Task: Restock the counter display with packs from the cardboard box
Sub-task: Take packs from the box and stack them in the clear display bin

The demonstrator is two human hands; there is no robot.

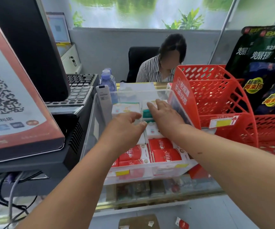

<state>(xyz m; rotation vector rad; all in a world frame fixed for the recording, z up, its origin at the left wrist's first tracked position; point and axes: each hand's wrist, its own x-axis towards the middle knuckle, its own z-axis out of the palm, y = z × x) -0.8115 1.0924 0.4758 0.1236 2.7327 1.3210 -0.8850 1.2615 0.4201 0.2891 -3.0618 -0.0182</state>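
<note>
A clear acrylic counter display (90, 123) holds red packs (164, 151) in its front rows and white and green packs (145, 111) further back. My right hand (164, 114) lies flat on the white and green packs at the back right, fingers stretched out. My left hand (125, 125) hovers just left of it over the middle of the display, fingers curled and apart, with nothing visibly held. The cardboard box (139, 221) shows partly at the bottom edge, below the counter.
A red perforated plastic rack (216, 96) stands right of the display, with dark snack bags (265, 63) behind it. On the left are a QR-code sign (9, 96), a monitor (26, 38) and a keyboard (77, 90). Water bottles (107, 80) and a seated person (163, 66) are behind the counter.
</note>
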